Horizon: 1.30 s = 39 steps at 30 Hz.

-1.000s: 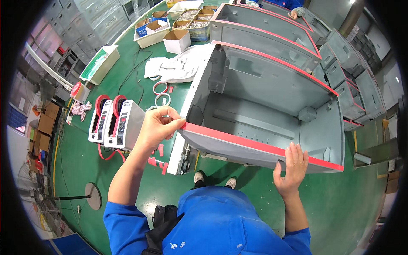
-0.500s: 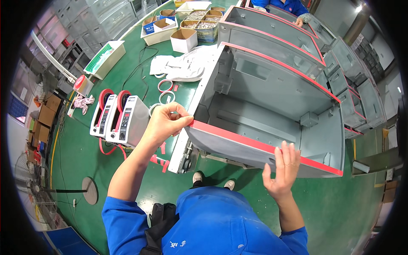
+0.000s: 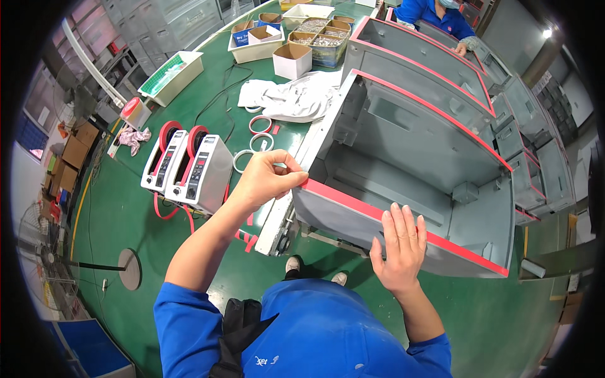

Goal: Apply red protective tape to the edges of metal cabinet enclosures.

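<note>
the grey box [image 3: 334, 217] stands with its open side up in front of the person, just right of the green table [image 3: 211, 123], and a red strip [image 3: 343, 197] of tape runs along its near rim. the left hand [image 3: 305, 179] is narrow, thumb and 1 finger pinched on the strip's end at the near left corner. the right hand [image 3: 400, 249] is spread flat, fingers together and thumb apart, lying over the middle of the strip; how hard it presses, i cannot tell. with the 2 hands apart along the rim, a sideways pull from the left could set the strip crooked, so that its edge hangs over the rim. if the palm slides before the tape lies flat, wrinkles or trapped air seem likely, and too light a touch could let the end peel up at the corner. bare fingertips on a thin metal rim might also get nicked. to the left, a red tail [image 3: 191, 217] hangs from the 2 tape machines [image 3: 208, 173] near the left forearm [image 3: 205, 249]; a careless swing could catch it. loose red scraps [image 3: 251, 242] at the table's edge could stick to skin too. behind, a second box [image 3: 409, 50] sits close, so a hard shove might knock the 2 together.
</note>
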### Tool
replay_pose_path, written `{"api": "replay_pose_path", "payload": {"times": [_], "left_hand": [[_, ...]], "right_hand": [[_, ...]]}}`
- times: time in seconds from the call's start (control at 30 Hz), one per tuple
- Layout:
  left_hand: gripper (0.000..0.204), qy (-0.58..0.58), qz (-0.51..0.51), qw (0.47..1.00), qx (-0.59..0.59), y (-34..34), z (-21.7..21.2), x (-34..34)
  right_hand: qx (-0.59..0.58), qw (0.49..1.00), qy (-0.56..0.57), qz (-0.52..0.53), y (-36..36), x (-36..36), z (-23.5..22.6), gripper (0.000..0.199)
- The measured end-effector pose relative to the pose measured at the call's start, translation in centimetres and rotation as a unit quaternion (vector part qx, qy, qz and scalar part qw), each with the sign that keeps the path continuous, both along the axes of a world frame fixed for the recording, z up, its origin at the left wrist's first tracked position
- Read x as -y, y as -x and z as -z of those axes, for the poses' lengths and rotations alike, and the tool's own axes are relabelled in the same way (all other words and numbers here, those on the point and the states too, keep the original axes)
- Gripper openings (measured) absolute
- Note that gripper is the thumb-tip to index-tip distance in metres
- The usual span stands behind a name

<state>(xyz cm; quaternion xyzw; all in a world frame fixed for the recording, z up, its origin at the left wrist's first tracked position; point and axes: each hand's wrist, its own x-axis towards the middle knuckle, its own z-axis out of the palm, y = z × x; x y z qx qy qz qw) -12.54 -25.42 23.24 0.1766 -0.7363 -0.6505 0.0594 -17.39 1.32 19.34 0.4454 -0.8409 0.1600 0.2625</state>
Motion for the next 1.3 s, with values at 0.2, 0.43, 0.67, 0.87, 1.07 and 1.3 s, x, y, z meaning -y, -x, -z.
{"api": "replay_pose_path", "payload": {"times": [0.2,0.43,0.67,0.87,1.07,1.3], "left_hand": [[0.013,-0.014,-0.006,1.000,0.021,0.0,-0.3,0.0],[0.014,-0.036,0.000,0.999,0.010,-0.1,-0.2,0.2],[0.014,-0.034,0.002,0.999,0.007,-0.1,-0.2,0.2],[0.015,-0.040,-0.001,0.999,-0.011,0.0,0.4,0.3],[0.016,-0.035,0.003,0.999,-0.031,0.0,0.9,0.4],[0.012,0.021,0.001,0.999,-0.043,-0.3,1.3,-0.1]], "right_hand": [[0.000,1.000,0.003,-0.002,0.0,0.1,0.0,0.047],[0.000,1.000,0.003,-0.001,0.0,0.2,-0.1,0.047],[0.001,1.000,0.004,0.001,0.0,0.2,0.0,0.047],[0.001,1.000,0.005,0.004,0.0,0.2,-0.1,0.045],[-0.002,1.000,0.007,0.007,0.0,0.3,0.1,0.044],[-0.001,1.000,0.005,0.020,-0.2,0.6,0.1,0.043]]}}
